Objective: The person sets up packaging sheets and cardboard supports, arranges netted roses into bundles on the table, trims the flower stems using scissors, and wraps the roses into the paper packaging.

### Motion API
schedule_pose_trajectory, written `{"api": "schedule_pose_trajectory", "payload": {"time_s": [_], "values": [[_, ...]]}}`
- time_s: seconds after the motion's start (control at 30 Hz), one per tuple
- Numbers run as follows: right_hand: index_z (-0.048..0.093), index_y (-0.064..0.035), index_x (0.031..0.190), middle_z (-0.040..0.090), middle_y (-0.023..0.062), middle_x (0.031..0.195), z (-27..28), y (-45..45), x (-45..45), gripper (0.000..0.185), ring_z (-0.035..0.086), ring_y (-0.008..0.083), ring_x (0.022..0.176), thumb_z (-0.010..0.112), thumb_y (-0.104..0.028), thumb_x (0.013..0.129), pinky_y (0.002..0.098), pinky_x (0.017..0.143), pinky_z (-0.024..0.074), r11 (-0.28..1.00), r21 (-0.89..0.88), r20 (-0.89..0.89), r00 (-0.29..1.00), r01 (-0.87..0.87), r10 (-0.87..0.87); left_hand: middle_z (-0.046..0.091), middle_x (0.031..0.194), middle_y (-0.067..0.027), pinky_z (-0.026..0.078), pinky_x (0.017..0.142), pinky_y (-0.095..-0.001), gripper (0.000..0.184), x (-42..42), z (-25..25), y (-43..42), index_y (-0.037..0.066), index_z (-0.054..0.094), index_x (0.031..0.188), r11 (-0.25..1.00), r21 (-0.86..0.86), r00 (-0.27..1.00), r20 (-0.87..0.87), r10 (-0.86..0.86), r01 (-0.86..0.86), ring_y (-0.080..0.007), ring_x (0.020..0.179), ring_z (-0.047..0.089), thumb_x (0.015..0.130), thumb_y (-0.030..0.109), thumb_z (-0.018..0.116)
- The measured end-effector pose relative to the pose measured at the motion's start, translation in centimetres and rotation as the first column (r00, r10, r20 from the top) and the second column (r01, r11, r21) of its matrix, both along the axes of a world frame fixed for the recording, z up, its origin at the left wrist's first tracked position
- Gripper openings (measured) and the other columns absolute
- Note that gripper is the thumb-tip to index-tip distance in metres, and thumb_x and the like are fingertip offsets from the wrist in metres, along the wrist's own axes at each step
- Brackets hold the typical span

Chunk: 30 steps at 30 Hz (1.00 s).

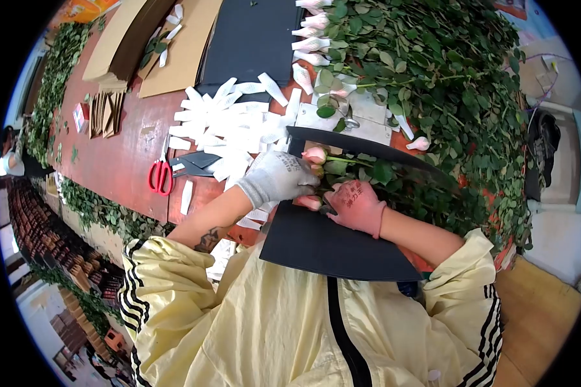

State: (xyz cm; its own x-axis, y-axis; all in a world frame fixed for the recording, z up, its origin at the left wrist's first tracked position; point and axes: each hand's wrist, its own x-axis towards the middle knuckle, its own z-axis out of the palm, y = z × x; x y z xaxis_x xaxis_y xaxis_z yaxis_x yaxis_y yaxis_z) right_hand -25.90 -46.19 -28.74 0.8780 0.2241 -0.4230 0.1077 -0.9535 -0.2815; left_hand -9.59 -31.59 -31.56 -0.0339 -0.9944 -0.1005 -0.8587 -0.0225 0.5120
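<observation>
My left hand (pixel 281 178), in a grey-white glove, has its fingers closed at the heads of the pink roses. One pink rose (pixel 314 155) lies just above its fingertips, its green stem running right. My right hand (pixel 356 205), in a pink glove, is curled over the stems beside a lower pink rose (pixel 308 202); its fingertips are partly hidden. Under the hands a black wrapping sheet (pixel 336 244) lies with its near part toward my body. Its far edge (pixel 368 146) curves up behind the roses.
Left of my hands are white foam sleeves (pixel 213 122), red-handled scissors (pixel 161 177) and a black piece (pixel 198 162). Black sheets (pixel 248 42) and brown cardboard (pixel 181 58) lie farther back. Leafy stems (pixel 426 58) with sleeved roses (pixel 312 44) fill the right. A metal plate (pixel 323 119) sits ahead.
</observation>
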Motion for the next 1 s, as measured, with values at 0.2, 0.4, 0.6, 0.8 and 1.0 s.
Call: {"api": "schedule_pose_trajectory", "payload": {"time_s": [0.2, 0.4, 0.6, 0.8, 1.0], "values": [[0.057, -0.0103, 0.092, 0.059, 0.0071, 0.086, -1.3, 0.5, 0.8, 0.03, 0.061, 0.0237, 0.083, 0.061, -0.037, 0.078, 0.0395, 0.07, 0.0453, 0.998, -0.023, -0.015, 0.998, -0.063, 0.063, 0.063, 0.079, -0.0013, 0.048, 0.059, -0.0371, 0.019, -0.4, -1.3, -0.1, 0.022, 0.068, 0.092, 0.999, -0.034, 0.997, 0.074, -0.001, 0.004, -0.0206, 0.072, 0.063, 0.079, 0.035, 0.06], [0.057, -0.0096, 0.088, 0.06, 0.0068, 0.083, -2.6, 0.5, 0.1, 0.026, 0.061, 0.0244, 0.081, 0.061, -0.033, 0.077, 0.0401, 0.068, 0.0459, 0.998, 0.003, 0.133, 0.989, -0.069, 0.068, 0.065, 0.084, -0.0049, 0.047, 0.071, -0.0419, 0.022, -1.4, 1.7, 1.4, 0.018, 0.065, 0.087, 0.996, -0.01, 0.99, 0.106, 0.088, -0.088, -0.0238, 0.077, 0.065, 0.084, 0.035, 0.051], [0.056, -0.0098, 0.08, 0.06, 0.0069, 0.079, -0.6, -0.2, 0.5, 0.021, 0.061, 0.024, 0.076, 0.061, -0.029, 0.076, 0.0387, 0.06, 0.0467, 0.995, -0.038, 0.253, 0.964, 0.09, -0.077, 0.067, 0.092, -0.0098, 0.037, 0.096, -0.0426, 0.029, -0.5, 0.8, 3.9, 0.021, 0.068, 0.102, 0.924, 0.383, 0.898, -0.398, 0.188, -0.024, -0.0256, 0.089, 0.062, 0.086, 0.037, 0.05], [0.057, -0.01, 0.092, 0.058, 0.0081, 0.09, -1.5, 0.6, 0.8, 0.027, 0.06, 0.0252, 0.082, 0.063, -0.031, 0.076, 0.0376, 0.064, 0.0488, 0.991, -0.134, 0.064, 0.998, 0.008, 0.001, 0.046, 0.122, -0.0227, 0.023, 0.105, -0.0502, 0.037, -1.0, 4.2, 2.5, 0.03, 0.064, 0.114, 0.969, 0.192, 0.988, 0.055, 0.147, -0.154, -0.0378, 0.116, 0.043, 0.079, 0.041, 0.058], [0.057, -0.0094, 0.109, 0.058, 0.0107, 0.104, -1.0, -0.8, 0.5, 0.042, 0.061, 0.0256, 0.081, 0.064, -0.031, 0.075, 0.0381, 0.065, 0.0473, 0.976, -0.142, 0.272, 0.954, 0.167, -0.124, 0.065, 0.096, -0.0132, 0.011, 0.104, -0.0606, 0.03, -1.4, 1.5, 3.5, 0.033, 0.062, 0.111, 0.978, -0.033, 0.978, -0.019, 0.207, -0.208, -0.0366, 0.118, 0.043, 0.083, 0.038, 0.052]]}}
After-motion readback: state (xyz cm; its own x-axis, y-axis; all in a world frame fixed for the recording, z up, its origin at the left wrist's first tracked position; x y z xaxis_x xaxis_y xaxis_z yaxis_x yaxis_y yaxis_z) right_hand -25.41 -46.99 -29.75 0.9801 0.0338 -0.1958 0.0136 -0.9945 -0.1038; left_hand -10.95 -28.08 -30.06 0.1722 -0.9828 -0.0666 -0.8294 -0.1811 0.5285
